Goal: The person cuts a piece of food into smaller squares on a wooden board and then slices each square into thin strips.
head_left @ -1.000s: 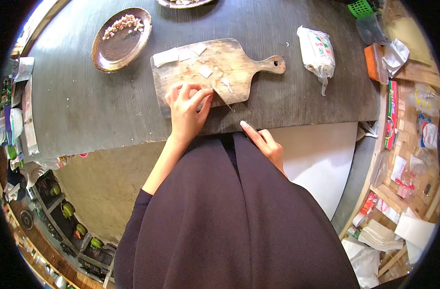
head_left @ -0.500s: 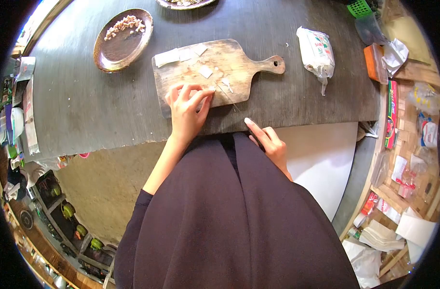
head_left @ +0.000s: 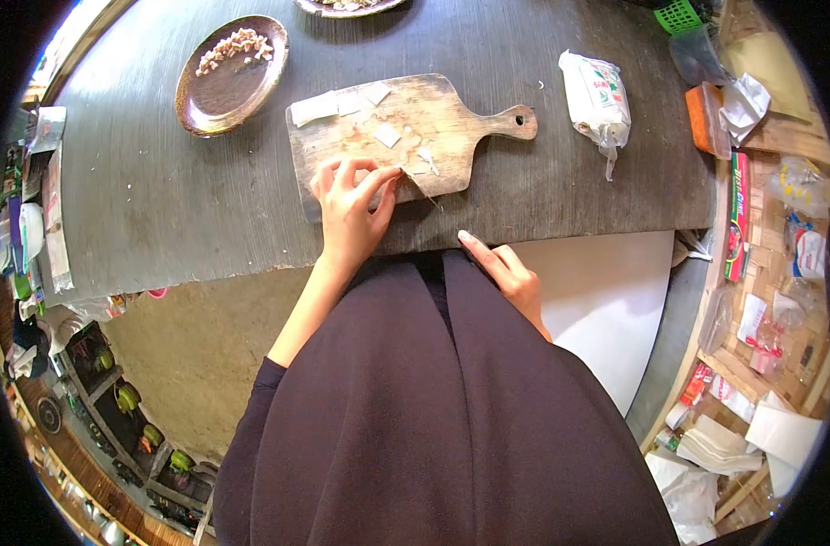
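Observation:
A wooden cutting board lies on the dark table, its handle to the right. On it are a flat white square piece, a longer white block and small white scraps. My left hand rests at the board's near edge, fingers bent and pinched together; what they hold is hidden. A thin knife, seen nearly edge-on, runs from those fingertips toward my right hand. My right hand is closed at the table's front edge, index finger stretched along the knife, whose handle is mostly hidden.
A brown plate with small chopped pieces stands at the back left, and part of another plate shows at the far edge. A white plastic packet lies right of the board. An orange-and-clear container sits farther right.
My right hand has shifted slightly left and down with the knife. My left fingertips have moved a little left; the board and the plates stay put.

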A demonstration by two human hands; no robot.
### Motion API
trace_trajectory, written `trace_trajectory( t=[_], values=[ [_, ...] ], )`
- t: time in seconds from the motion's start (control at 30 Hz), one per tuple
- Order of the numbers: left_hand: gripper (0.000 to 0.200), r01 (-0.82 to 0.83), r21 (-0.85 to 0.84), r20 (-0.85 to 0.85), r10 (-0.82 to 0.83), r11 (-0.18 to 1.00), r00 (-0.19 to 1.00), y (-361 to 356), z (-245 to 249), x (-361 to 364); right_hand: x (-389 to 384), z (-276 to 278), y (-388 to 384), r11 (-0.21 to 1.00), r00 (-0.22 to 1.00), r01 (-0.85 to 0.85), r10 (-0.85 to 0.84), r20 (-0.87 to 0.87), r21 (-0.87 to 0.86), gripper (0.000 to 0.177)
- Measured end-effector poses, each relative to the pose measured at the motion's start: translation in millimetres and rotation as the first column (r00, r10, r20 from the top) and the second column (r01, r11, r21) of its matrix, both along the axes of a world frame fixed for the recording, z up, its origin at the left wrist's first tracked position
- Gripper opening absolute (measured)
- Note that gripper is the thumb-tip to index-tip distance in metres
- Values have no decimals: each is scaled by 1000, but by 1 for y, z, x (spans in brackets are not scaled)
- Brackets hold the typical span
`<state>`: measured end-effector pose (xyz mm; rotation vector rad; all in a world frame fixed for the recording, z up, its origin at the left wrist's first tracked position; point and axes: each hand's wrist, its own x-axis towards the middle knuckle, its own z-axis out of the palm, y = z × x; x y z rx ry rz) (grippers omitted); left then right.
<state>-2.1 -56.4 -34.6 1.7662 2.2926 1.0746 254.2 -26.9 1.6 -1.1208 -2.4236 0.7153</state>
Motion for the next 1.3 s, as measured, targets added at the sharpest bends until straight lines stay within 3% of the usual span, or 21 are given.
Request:
trace_trajectory(
  t=[0.2, 0.27, 0.37, 0.47, 0.8, 0.97, 1.17, 1.3],
  values=[
    [25, 3, -28, 3, -2, 1000, 1000, 0, 2, 1, -10, 3, -9, 995, 998, 55, -54, 22, -77, 58],
    [26, 5, -13, 8, -5, 1000, 1000, 0, -2, 0, -14, -1, -8, 997, 993, 29, -20, 115, -75, 60],
    [26, 10, 11, 11, -10, 1000, 1000, 0, -2, 0, -21, 4, -4, 998, 996, 1, 5, 87, -68, 53],
    [25, 2, 11, 10, -3, 1000, 1000, 1, -1, 0, -12, -21, -11, 1000, 1000, 4, -5, 18, 26, 60],
    [24, 0, 16, 23, -1, 1000, 1000, 1, -2, 0, -11, -4, -12, 999, 1000, -5, 5, 4, -39, 60],
    [25, 5, 14, 22, -5, 1000, 1000, 0, -4, 0, -21, 2, -6, 997, 994, 18, -10, 106, -74, 60],
    [25, 5, 27, 26, -6, 1000, 1000, 0, -2, -1, -15, -17, -9, 1000, 1000, 1, -1, -1, 28, 59],
    [24, -4, 24, 23, 3, 1000, 1000, 0, -1, 0, -12, -11, -12, 1000, 1000, -13, 12, 22, 20, 60]
  ],
)
